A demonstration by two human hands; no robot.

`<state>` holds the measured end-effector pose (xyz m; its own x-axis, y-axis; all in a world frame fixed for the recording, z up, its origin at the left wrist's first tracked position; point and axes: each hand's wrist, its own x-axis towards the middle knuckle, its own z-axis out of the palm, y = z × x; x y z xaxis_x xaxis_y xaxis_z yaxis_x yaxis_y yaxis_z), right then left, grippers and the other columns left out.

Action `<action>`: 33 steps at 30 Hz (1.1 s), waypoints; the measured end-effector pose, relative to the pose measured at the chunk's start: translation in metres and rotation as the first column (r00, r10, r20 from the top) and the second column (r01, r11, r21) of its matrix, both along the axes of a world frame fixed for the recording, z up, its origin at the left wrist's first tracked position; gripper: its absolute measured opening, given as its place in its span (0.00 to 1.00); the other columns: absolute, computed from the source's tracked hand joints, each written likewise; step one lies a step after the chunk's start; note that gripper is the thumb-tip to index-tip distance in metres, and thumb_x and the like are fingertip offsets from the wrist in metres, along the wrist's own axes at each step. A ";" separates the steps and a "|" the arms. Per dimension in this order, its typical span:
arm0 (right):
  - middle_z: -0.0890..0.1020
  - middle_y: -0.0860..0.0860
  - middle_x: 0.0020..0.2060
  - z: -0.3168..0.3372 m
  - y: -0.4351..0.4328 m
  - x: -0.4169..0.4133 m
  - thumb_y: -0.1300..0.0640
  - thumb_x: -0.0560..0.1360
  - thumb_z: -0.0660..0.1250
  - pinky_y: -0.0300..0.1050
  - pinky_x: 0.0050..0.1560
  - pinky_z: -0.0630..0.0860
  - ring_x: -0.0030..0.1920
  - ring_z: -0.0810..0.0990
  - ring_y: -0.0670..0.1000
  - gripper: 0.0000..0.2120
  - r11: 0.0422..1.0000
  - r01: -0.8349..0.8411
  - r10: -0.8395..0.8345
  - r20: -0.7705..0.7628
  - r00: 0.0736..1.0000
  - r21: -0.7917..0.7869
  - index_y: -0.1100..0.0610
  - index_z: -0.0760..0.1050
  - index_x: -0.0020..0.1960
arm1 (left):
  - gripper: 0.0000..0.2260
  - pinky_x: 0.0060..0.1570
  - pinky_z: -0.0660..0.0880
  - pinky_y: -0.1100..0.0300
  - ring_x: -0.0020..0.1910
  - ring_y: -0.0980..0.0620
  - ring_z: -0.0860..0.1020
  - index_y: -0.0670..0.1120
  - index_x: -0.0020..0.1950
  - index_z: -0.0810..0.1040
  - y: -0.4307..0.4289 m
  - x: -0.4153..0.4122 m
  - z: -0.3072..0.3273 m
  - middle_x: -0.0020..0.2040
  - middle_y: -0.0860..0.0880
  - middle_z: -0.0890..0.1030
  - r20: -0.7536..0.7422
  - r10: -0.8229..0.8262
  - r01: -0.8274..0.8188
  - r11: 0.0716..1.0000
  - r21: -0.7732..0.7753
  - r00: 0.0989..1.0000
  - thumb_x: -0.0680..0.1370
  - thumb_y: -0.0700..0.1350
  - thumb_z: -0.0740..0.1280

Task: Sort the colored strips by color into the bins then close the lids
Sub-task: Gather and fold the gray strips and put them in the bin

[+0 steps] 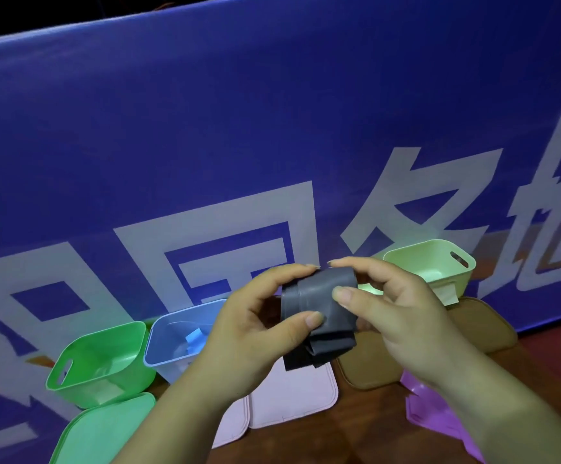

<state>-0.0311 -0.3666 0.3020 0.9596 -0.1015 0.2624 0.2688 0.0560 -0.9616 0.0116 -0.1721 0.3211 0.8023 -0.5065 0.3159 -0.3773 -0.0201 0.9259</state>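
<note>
Both hands hold a folded bundle of dark grey strips (319, 306) in mid-air at the centre. My left hand (259, 329) pinches its left side with thumb and fingers. My right hand (393, 313) pinches its right side. Behind them stand open bins: a green bin (71, 370) at the left, a blue bin (168, 333) holding a blue strip (193, 338), and a pale yellow-green bin (430, 259) at the right rear. A bin directly behind the hands is hidden.
A green lid (105, 430) lies at the front left, two pale pink lids (292, 396) in the middle, a tan lid (483, 326) at the right. Purple strips (433, 413) lie under my right forearm. A blue banner (272, 128) with white characters rises behind the bins.
</note>
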 end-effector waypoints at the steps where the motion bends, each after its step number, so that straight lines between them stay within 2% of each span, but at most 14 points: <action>1: 0.85 0.47 0.49 -0.001 0.001 0.001 0.52 0.69 0.71 0.55 0.46 0.84 0.48 0.85 0.55 0.15 1.000 -0.004 0.004 -0.007 1.000 -0.006 0.46 0.81 0.57 | 0.19 0.48 0.79 0.64 0.52 0.51 0.83 0.48 0.61 0.80 0.002 0.001 -0.002 0.55 0.50 0.83 -0.004 0.008 -0.008 1.000 -0.006 1.000 0.71 0.38 0.73; 5: 0.84 0.44 0.51 -0.006 0.009 0.005 0.48 0.69 0.71 0.59 0.54 0.82 0.52 0.84 0.53 0.17 0.999 0.002 -0.003 -0.031 1.000 -0.052 0.44 0.80 0.59 | 0.17 0.47 0.79 0.63 0.50 0.49 0.83 0.49 0.58 0.83 0.008 0.006 -0.008 0.54 0.48 0.84 -0.044 0.029 -0.032 0.998 -0.056 0.999 0.70 0.42 0.76; 7: 0.83 0.43 0.53 -0.006 0.012 0.006 0.47 0.70 0.71 0.58 0.56 0.81 0.54 0.84 0.51 0.19 0.995 0.004 -0.007 -0.025 1.000 -0.102 0.42 0.78 0.60 | 0.17 0.47 0.79 0.61 0.50 0.48 0.83 0.51 0.57 0.83 0.012 0.008 -0.010 0.54 0.47 0.84 -0.070 0.040 -0.045 0.997 -0.066 0.997 0.69 0.44 0.76; 10: 0.81 0.43 0.58 -0.006 0.016 0.007 0.43 0.68 0.72 0.54 0.58 0.80 0.57 0.83 0.49 0.22 0.989 -0.019 0.019 -0.003 1.000 -0.144 0.38 0.76 0.62 | 0.16 0.46 0.79 0.63 0.48 0.49 0.84 0.53 0.56 0.84 0.017 0.012 -0.012 0.53 0.48 0.84 -0.109 0.057 -0.067 0.994 -0.088 0.992 0.70 0.42 0.75; 13: 0.81 0.45 0.59 -0.006 0.028 0.010 0.51 0.70 0.73 0.49 0.57 0.79 0.58 0.82 0.51 0.21 0.990 -0.078 0.082 0.031 0.996 -0.118 0.39 0.76 0.62 | 0.15 0.44 0.79 0.65 0.47 0.51 0.84 0.51 0.56 0.84 0.025 0.016 -0.009 0.52 0.49 0.85 -0.145 0.066 -0.084 0.989 -0.123 0.987 0.70 0.41 0.76; 16: 0.84 0.48 0.55 -0.005 0.044 0.015 0.60 0.72 0.71 0.44 0.52 0.80 0.56 0.84 0.52 0.21 0.994 -0.081 0.084 0.044 0.995 -0.069 0.42 0.77 0.61 | 0.17 0.46 0.80 0.62 0.51 0.49 0.84 0.57 0.58 0.82 0.039 0.024 -0.008 0.53 0.50 0.85 -0.172 0.062 -0.081 0.991 -0.106 0.983 0.71 0.46 0.77; 20: 0.84 0.50 0.54 -0.005 0.069 0.026 0.57 0.71 0.72 0.51 0.52 0.82 0.54 0.84 0.54 0.19 0.996 -0.011 0.014 0.036 0.999 -0.086 0.44 0.78 0.60 | 0.23 0.56 0.81 0.50 0.58 0.46 0.81 0.68 0.65 0.74 0.063 0.035 -0.010 0.59 0.49 0.81 -0.194 0.023 -0.032 0.999 -0.039 0.981 0.70 0.57 0.72; 23: 0.84 0.50 0.52 -0.005 0.089 0.035 0.48 0.68 0.74 0.62 0.52 0.82 0.50 0.84 0.59 0.19 0.994 0.050 -0.048 0.018 0.999 -0.093 0.42 0.78 0.59 | 0.18 0.52 0.80 0.61 0.56 0.54 0.82 0.71 0.66 0.70 0.082 0.041 -0.010 0.56 0.55 0.81 -0.113 0.023 -0.021 1.000 0.022 0.993 0.77 0.61 0.66; 25: 0.84 0.52 0.50 -0.005 0.102 0.040 0.42 0.66 0.73 0.64 0.51 0.81 0.49 0.81 0.65 0.21 0.988 0.094 -0.095 -0.003 0.995 -0.119 0.41 0.79 0.58 | 0.20 0.50 0.77 0.70 0.58 0.59 0.80 0.73 0.67 0.68 0.099 0.045 -0.009 0.58 0.61 0.79 -0.064 -0.008 0.012 0.998 0.062 0.998 0.75 0.60 0.61; 26: 0.84 0.53 0.50 -0.005 0.109 0.043 0.41 0.65 0.73 0.63 0.51 0.81 0.49 0.81 0.65 0.22 0.987 0.110 -0.113 -0.020 0.993 -0.115 0.41 0.79 0.58 | 0.20 0.51 0.76 0.71 0.59 0.61 0.78 0.73 0.67 0.68 0.107 0.048 -0.010 0.60 0.64 0.78 -0.047 -0.035 0.038 0.997 0.074 0.998 0.76 0.60 0.60; 27: 0.84 0.52 0.51 -0.005 0.114 0.046 0.40 0.65 0.72 0.62 0.52 0.81 0.50 0.82 0.62 0.22 0.986 0.121 -0.126 -0.037 0.991 -0.110 0.42 0.79 0.58 | 0.19 0.52 0.76 0.71 0.61 0.60 0.77 0.73 0.67 0.68 0.115 0.050 -0.010 0.62 0.65 0.77 -0.023 -0.070 0.072 0.994 0.087 0.997 0.77 0.59 0.61; 29: 0.84 0.52 0.52 -0.008 0.126 0.051 0.40 0.66 0.72 0.58 0.53 0.81 0.53 0.84 0.55 0.22 0.985 0.131 -0.139 -0.074 0.987 -0.108 0.45 0.80 0.58 | 0.17 0.59 0.76 0.62 0.67 0.54 0.74 0.70 0.69 0.68 0.130 0.057 -0.013 0.66 0.63 0.74 0.049 -0.151 0.144 0.982 0.125 0.987 0.81 0.57 0.62; 31: 0.85 0.52 0.49 -0.007 0.138 0.053 0.45 0.69 0.75 0.48 0.46 0.80 0.51 0.84 0.52 0.18 0.990 0.127 -0.133 -0.114 0.985 -0.061 0.49 0.81 0.56 | 0.20 0.65 0.74 0.52 0.70 0.48 0.71 0.66 0.71 0.69 0.145 0.064 -0.019 0.70 0.57 0.72 0.134 -0.199 0.177 0.971 0.164 0.971 0.79 0.57 0.65; 33: 0.86 0.54 0.46 -0.005 0.150 0.054 0.50 0.69 0.76 0.42 0.41 0.80 0.47 0.85 0.51 0.16 0.991 0.128 -0.123 -0.175 0.977 0.021 0.53 0.81 0.55 | 0.23 0.65 0.74 0.46 0.70 0.45 0.71 0.64 0.70 0.70 0.157 0.072 -0.024 0.70 0.55 0.72 0.138 -0.225 0.201 0.965 0.167 0.965 0.76 0.57 0.69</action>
<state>0.0226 -0.2163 0.2972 0.9693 -0.2298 0.0880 0.1052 0.0638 -0.9924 0.0831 -0.0151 0.2974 0.6181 -0.7116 0.3340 -0.5257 -0.0582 0.8487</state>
